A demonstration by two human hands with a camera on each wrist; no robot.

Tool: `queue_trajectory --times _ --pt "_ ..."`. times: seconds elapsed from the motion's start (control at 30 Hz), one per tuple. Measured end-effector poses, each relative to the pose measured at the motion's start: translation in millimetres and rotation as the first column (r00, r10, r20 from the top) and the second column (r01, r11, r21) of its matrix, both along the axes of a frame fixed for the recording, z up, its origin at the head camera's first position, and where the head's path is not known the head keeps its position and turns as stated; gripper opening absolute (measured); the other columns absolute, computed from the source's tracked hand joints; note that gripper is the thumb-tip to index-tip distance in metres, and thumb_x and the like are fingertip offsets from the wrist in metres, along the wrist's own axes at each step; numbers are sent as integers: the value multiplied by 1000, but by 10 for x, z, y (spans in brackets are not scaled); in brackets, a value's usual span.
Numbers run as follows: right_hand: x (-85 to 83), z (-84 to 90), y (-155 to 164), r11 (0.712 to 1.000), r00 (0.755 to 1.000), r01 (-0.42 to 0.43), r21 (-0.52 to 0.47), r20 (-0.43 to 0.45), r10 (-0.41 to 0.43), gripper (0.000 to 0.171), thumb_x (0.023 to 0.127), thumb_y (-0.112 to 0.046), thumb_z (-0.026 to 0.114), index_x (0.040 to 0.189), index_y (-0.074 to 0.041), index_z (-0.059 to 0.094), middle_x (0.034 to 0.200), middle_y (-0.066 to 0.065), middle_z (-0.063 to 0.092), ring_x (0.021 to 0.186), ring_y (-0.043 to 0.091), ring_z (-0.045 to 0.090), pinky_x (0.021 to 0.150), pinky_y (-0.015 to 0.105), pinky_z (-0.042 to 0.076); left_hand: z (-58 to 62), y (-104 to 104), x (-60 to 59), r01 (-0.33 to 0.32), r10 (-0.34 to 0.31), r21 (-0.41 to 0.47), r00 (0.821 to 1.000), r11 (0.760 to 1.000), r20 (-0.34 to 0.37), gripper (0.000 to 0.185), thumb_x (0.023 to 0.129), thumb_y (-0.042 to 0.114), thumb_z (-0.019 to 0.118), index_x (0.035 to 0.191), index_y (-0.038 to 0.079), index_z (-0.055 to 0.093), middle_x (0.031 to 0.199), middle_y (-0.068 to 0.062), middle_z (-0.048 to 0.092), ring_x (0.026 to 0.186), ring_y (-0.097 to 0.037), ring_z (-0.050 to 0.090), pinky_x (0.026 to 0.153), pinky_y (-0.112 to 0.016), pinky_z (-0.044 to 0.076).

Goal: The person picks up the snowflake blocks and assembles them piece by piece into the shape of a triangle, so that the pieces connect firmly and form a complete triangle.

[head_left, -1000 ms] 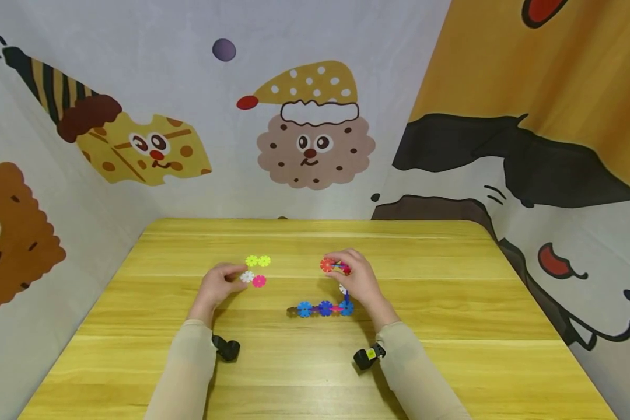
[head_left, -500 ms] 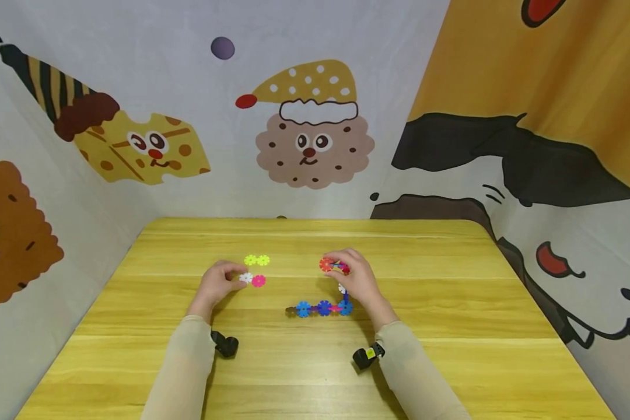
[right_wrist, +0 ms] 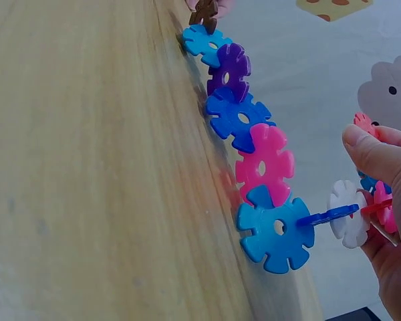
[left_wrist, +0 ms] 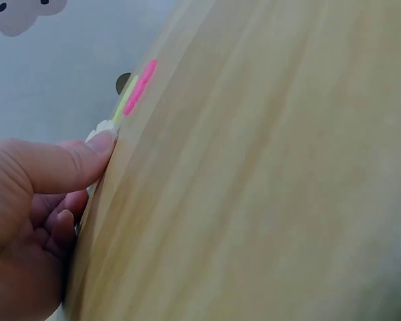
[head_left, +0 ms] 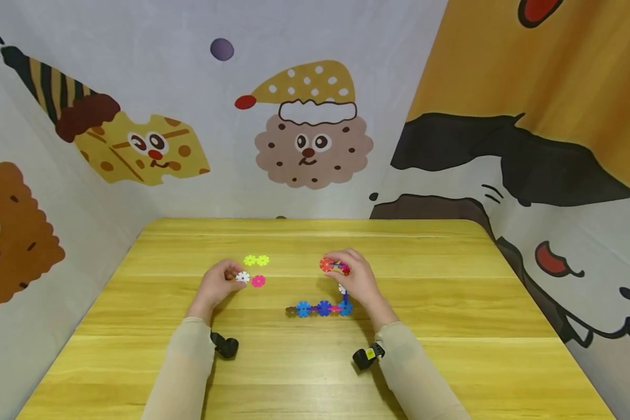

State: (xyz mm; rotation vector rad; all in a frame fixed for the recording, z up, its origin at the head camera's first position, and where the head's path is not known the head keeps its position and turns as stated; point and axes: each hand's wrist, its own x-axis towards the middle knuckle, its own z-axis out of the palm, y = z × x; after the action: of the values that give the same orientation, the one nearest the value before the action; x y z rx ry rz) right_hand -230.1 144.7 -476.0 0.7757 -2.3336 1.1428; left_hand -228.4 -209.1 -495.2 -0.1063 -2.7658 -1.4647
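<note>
Change: the white snowflake disc [head_left: 242,277] has slid a little toward the left hand [head_left: 219,284] and away from the pink disc [head_left: 258,281], which has stayed put; the right hand [head_left: 358,279] has not shifted.
Left hand: curled, thumb and fingertips pinching the white disc at the table [head_left: 451,326] surface, left of the pink disc.
Right hand: fingers curled round the red end [head_left: 326,265] of the linked chain [head_left: 320,308], right of the pink disc.
Head view only: two yellow-green discs [head_left: 256,260] just behind the pink disc, and both sleeves.
Left wrist view only: the thumb [left_wrist: 73,160] pressing the white disc's edge [left_wrist: 101,128].
Right wrist view only: chain order from the hand, a light blue disc [right_wrist: 275,229], then pink, blue, purple, light blue, brown, standing on edge.
</note>
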Motion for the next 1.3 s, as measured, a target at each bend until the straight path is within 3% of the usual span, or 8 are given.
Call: queue_trajectory --times 0.27,0.47,0.6,0.93,1.17,1.3 --pt "-14 -27 13 1000 1000 5 3 6 -5 36 79 -8 83 114 -12 72 104 3 67 96 20 62 80 40 53 -32 -9 16 -17 20 30 996 999 -84 24 84 -3 76 107 4 70 86 -8 63 80 -22 53 72 -34 45" --pt "11 -12 13 1000 999 18 2 32 -18 35 80 -9 83 113 -12 73 105 3 67 97 20 62 80 38 53 -4 12 39 -38 41 32 996 999 -79 26 86 0 75 111 5 70 87 -7 65 82 -22 55 74 -34 47" --pt "33 7 14 999 999 32 -1 8 -32 36 78 -8 84 112 -13 73 103 2 68 95 21 62 75 36 53 87 106 94 -29 34 66 996 997 -78 27 87 0 74 114 3 69 90 -10 66 84 -22 58 76 -33 49" --pt "47 8 17 999 999 41 -2 -1 -41 36 78 -8 84 112 -12 73 103 2 68 96 21 62 78 38 53 313 632 165 55 -38 263 997 963 -67 30 88 -6 70 116 3 68 92 -12 62 82 -22 58 71 -31 55" --pt "45 -5 22 999 999 44 3 1 -44 35 79 -8 84 112 -13 73 104 2 68 98 21 61 80 39 53 372 1112 134 108 -67 251 984 962 -167 23 86 -4 73 108 4 71 88 -7 66 80 -20 62 70 -29 54" --pt "57 8 15 999 999 44 13 5 -44 34 80 -10 83 113 -14 74 105 2 67 98 21 60 82 40 53 396 1330 124 102 -50 250 978 963 -205 12 86 -1 75 97 3 72 86 -6 69 79 -21 64 71 -32 55"
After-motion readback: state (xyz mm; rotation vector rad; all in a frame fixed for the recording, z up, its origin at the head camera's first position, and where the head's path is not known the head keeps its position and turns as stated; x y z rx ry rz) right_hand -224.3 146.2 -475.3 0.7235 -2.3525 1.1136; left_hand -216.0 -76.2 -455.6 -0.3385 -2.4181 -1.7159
